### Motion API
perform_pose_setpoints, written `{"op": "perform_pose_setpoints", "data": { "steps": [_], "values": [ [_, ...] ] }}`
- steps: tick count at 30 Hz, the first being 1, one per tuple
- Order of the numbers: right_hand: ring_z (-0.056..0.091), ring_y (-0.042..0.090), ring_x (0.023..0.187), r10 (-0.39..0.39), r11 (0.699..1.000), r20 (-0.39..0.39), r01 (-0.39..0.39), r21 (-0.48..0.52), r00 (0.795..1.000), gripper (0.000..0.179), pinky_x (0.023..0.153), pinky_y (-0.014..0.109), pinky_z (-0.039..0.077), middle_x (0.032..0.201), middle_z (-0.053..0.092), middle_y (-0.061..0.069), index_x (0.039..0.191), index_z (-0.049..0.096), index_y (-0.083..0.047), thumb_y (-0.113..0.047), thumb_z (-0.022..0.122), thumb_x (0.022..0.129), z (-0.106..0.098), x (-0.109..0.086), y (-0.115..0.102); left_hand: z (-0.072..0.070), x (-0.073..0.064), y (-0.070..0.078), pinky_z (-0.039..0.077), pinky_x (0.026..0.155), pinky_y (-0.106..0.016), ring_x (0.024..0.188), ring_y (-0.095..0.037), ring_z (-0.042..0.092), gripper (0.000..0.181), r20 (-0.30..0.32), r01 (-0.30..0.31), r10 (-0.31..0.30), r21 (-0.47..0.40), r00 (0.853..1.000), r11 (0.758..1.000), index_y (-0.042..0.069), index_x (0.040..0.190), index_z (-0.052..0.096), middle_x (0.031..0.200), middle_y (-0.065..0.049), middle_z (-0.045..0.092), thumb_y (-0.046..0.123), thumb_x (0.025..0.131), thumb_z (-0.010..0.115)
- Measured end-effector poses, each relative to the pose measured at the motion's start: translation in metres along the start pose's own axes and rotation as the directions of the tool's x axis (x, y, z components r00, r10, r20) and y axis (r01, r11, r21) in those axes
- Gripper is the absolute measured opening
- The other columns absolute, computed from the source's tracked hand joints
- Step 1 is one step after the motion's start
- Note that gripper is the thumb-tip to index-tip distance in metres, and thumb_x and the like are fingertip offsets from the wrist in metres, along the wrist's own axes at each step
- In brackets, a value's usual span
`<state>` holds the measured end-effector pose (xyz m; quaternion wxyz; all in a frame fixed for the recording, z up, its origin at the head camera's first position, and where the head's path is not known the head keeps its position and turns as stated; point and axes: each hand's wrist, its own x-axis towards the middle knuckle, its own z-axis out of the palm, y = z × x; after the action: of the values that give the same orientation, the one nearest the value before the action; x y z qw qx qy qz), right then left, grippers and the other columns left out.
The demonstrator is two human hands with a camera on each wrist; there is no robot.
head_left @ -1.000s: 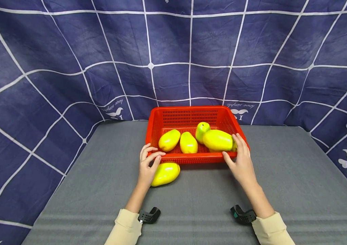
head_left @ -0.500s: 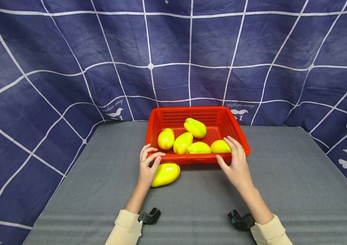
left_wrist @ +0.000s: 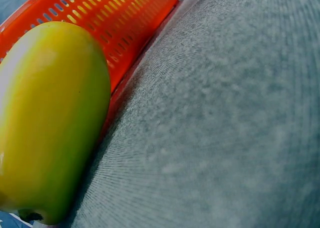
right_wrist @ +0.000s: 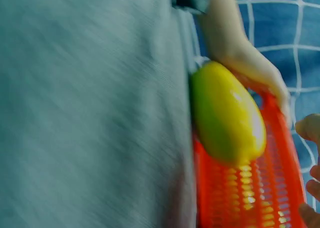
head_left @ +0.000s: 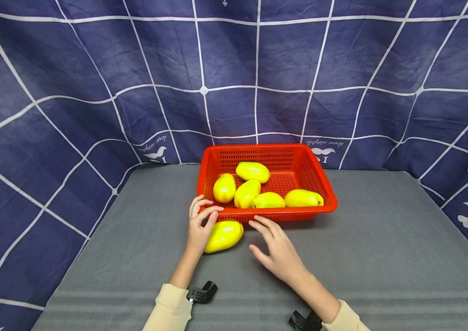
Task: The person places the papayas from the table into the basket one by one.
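Note:
In the head view my left hand (head_left: 200,226) grips the front-left corner of a red plastic basket (head_left: 300,215). Inside lie several yellow-green papayas, including one (head_left: 252,171) toward the back and one (head_left: 303,198) at the front right. Another papaya (head_left: 224,236) rests on the table before the basket, beside my left hand. My right hand (head_left: 281,253) holds nothing, its fingers spread just right of that papaya and near the basket's front wall. The left wrist view shows the loose papaya (left_wrist: 55,123) close up; the right wrist view has it (right_wrist: 227,115) against the basket.
A grey cloth (head_left: 134,257) covers the table. Dark blue curtains (head_left: 234,55) with white grid lines hang behind and at both sides. Black straps (head_left: 202,292) sit at the wrists.
My right hand has let go of a papaya at the basket's right end and moved left, toward the loose papaya. Papayas have rolled and settled inside; the left hand stays put.

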<state>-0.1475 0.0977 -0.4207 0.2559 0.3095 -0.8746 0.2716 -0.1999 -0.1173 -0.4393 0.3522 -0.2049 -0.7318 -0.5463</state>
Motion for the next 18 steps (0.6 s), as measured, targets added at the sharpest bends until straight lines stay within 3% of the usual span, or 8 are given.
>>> {"op": "perform_pose_setpoints", "data": {
  "steps": [4, 6, 11, 18],
  "values": [
    [0.046, 0.019, 0.12, 0.023, 1.0, 0.113, -0.024, 0.005, 0.993, 0.058, 0.094, 0.041, 0.043, 0.133, 0.046, 0.003, 0.129, 0.048, -0.017, -0.03, 0.07, 0.077, 0.011, -0.005, -0.008, 0.001, -0.002, -0.008, 0.019, 0.107, -0.045, 0.123, -0.038, 0.034, 0.015, 0.002, -0.014, 0.014, 0.01, 1.0, 1.0, 0.002, 0.086, 0.07, 0.101, -0.023, 0.054, -0.007, 0.079, 0.06],
    [0.046, 0.019, 0.121, 0.036, 0.999, 0.148, -0.038, 0.014, 0.988, 0.059, 0.094, 0.041, 0.043, 0.134, 0.044, 0.002, 0.13, 0.047, -0.018, -0.033, 0.069, 0.078, 0.015, -0.004, -0.011, 0.0, 0.0, 0.001, 0.019, 0.107, -0.043, 0.121, -0.042, 0.033, 0.014, 0.003, -0.021, 0.021, 0.01, 1.0, 1.0, 0.0, 0.085, 0.069, 0.1, -0.025, 0.053, -0.008, 0.079, 0.06],
    [0.045, 0.019, 0.121, 0.031, 0.999, 0.181, -0.035, 0.021, 0.983, 0.059, 0.094, 0.04, 0.043, 0.135, 0.044, 0.003, 0.131, 0.045, -0.019, -0.034, 0.068, 0.079, 0.027, 0.007, -0.013, -0.004, 0.007, 0.026, 0.02, 0.104, -0.05, 0.116, -0.05, 0.033, 0.013, 0.003, -0.015, 0.015, 0.021, 1.0, 1.0, -0.007, 0.083, 0.066, 0.096, -0.032, 0.051, -0.014, 0.077, 0.057],
    [0.046, 0.02, 0.117, -0.01, 1.0, 0.198, 0.01, -0.001, 0.98, 0.059, 0.093, 0.038, 0.045, 0.129, 0.045, 0.004, 0.13, 0.045, -0.02, -0.034, 0.068, 0.078, 0.048, 0.022, -0.01, -0.003, 0.006, 0.026, 0.019, 0.099, -0.061, 0.115, -0.053, 0.033, 0.013, 0.008, -0.011, 0.011, 0.027, 1.0, 1.0, -0.007, 0.083, 0.066, 0.096, -0.031, 0.051, -0.014, 0.077, 0.057]
  ]
}}
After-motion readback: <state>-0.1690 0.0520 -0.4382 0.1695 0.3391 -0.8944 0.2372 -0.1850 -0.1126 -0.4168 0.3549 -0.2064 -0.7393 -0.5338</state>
